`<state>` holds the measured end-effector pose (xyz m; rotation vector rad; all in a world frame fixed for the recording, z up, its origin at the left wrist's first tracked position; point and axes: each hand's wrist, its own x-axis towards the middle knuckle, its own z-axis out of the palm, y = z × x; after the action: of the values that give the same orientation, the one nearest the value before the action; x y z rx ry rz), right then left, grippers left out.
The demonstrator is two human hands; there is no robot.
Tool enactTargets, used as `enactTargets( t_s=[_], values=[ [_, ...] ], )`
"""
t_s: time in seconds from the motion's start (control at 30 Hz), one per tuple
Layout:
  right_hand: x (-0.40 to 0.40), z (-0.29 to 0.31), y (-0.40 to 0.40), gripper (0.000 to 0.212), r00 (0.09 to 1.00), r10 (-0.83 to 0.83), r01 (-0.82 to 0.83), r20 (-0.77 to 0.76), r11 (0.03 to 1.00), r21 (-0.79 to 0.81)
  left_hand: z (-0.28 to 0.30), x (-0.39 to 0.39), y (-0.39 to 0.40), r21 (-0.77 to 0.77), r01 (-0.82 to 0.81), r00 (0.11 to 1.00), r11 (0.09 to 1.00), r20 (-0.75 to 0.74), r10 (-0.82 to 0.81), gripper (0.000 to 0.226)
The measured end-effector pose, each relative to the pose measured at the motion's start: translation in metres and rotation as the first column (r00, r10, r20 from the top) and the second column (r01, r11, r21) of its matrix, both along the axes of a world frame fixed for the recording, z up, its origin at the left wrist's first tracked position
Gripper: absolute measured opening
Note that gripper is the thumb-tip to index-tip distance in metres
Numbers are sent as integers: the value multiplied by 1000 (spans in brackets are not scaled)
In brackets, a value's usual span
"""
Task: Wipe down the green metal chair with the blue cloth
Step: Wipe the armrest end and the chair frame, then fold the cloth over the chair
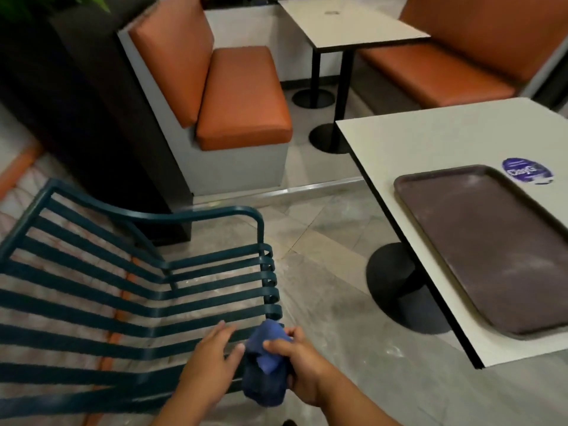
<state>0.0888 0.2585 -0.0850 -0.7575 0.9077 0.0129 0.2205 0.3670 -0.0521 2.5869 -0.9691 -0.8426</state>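
Head view, left to right. At the far left, the green metal chair [132, 290] fills the lower left of the frame, its slatted back and seat lying open to the camera and its curved armrest arching over the seat's far side; pale tiled floor [322, 241] shows between the slats. Behind the chair stand a dark planter wall [92, 103] and an orange-cushioned booth seat [239, 96] on a grey base.

At the seat's near front edge, the left hand [212, 361] lies flat with fingers spread and loose, resting on or just above the slats; it holds nothing. Just beside it, the right hand [299, 364] is closed around the blue cloth [266, 367], which is bunched into a wad, its upper end against the rolled front tips of the slats and its lower end hanging below the fist. Whether the left fingertips touch the cloth cannot be told.

To the right, a white-topped bench [430, 142] on a black pedestal carries an empty brown serving tray [491, 244] and a round blue sticker [527, 174]. Farther back stand a second white bench [347, 23] and another orange booth seat [455, 69].
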Motion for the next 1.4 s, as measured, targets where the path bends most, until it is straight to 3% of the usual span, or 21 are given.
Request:
enactTargets(
  t_s=[0.07,0.17,0.23,0.3,0.43,0.67,0.83,1.0,1.1,1.27,1.4],
  values=[
    [5,22,-6,56,997,5,-2,72,999,-52,15,7,-10,-131,3,999,991,-50,-9,50],
    [14,61,-17,38,983,31,2,181,984,-180,37,26,-23,-295,-3,969,955,-237,-70,52],
    [20,87,-23,34,977,61,2,205,956,-294,55,40,-29,-375,-66,912,925,-399,-96,57],
    [24,113,-29,35,976,103,-12,193,904,-427,76,53,-34,-417,-85,884,905,-451,-125,55],
    [34,165,-40,39,975,159,-21,154,759,-651,122,73,-49,-495,-50,943,867,-310,-123,32],
    [26,214,-70,29,991,-61,135,121,513,-848,182,55,-109,-603,181,977,777,22,-211,26],
    [-30,218,-109,35,970,-213,198,121,394,-897,183,1,-164,-622,296,932,725,22,-362,29],
    [-111,194,-166,35,956,-286,182,69,391,-902,160,-70,-225,-613,366,877,700,-25,-480,33],
    [-166,175,-210,38,946,-322,93,-40,387,-917,137,-124,-267,-580,407,853,706,-36,-521,41],
    [-259,151,-283,39,886,-202,-306,-417,420,-854,99,-216,-329,-425,500,826,754,-26,-563,29],
    [-297,138,-321,34,851,-183,-401,-492,377,-835,84,-260,-360,-390,434,868,812,-58,-492,27]
  ],
)
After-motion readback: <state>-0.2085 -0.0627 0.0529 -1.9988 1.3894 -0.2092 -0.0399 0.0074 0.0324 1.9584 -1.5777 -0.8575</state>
